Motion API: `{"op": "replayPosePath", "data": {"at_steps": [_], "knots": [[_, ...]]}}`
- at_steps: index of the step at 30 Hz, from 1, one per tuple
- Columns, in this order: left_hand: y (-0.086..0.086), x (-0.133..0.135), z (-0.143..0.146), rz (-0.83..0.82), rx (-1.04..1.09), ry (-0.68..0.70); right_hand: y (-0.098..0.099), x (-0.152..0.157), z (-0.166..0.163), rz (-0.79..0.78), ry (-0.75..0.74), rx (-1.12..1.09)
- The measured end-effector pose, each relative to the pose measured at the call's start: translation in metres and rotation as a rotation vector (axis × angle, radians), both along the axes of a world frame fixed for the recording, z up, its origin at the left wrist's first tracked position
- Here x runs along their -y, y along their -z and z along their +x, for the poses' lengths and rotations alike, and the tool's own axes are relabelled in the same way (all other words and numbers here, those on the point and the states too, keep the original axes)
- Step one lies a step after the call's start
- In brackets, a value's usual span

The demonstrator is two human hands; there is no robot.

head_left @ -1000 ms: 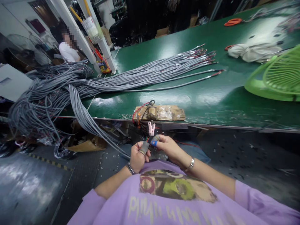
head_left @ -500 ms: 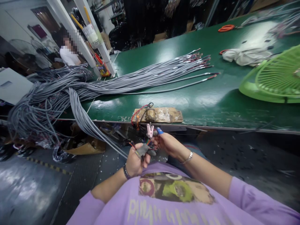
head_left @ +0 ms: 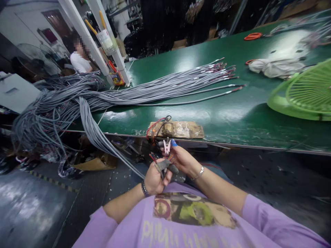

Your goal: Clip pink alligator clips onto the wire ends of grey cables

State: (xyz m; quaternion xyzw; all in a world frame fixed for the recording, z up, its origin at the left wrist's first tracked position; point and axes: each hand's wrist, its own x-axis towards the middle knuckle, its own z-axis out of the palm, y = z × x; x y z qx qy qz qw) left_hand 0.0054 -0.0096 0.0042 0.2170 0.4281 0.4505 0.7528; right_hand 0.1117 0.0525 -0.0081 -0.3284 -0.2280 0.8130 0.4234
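Note:
My left hand (head_left: 154, 179) is closed round the end of a grey cable, whose coloured wires (head_left: 153, 157) fan out above the fist. Grey covers sit on its thumb and finger. My right hand (head_left: 181, 159), with a blue-capped fingertip, pinches some of those thin wires just below a pink clip (head_left: 167, 146) that hangs at the table edge. Both hands are held over my lap, in front of the green table (head_left: 232, 110). A taped brown block (head_left: 178, 129) with red and black wires lies on the table edge just beyond the hands.
A big bundle of grey cables (head_left: 155, 88) lies across the table and spills off its left end to the floor. A green fan (head_left: 305, 93) lies at the right, white cloth (head_left: 276, 65) and orange scissors (head_left: 254, 35) behind. Another person (head_left: 80, 58) sits far left.
My right hand has lifted from beside the left hand up towards the pink clip. My left hand has dropped slightly, still gripping the cable end.

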Motion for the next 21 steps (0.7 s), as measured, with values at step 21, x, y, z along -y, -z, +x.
{"op": "replayPosePath", "data": {"at_steps": [21], "knots": [[-0.0016, 0.0089, 0.0020, 0.012, -0.086, -0.008, 0.0041, 0.0030, 0.0034, -0.126, -0.038, -0.211]]}}
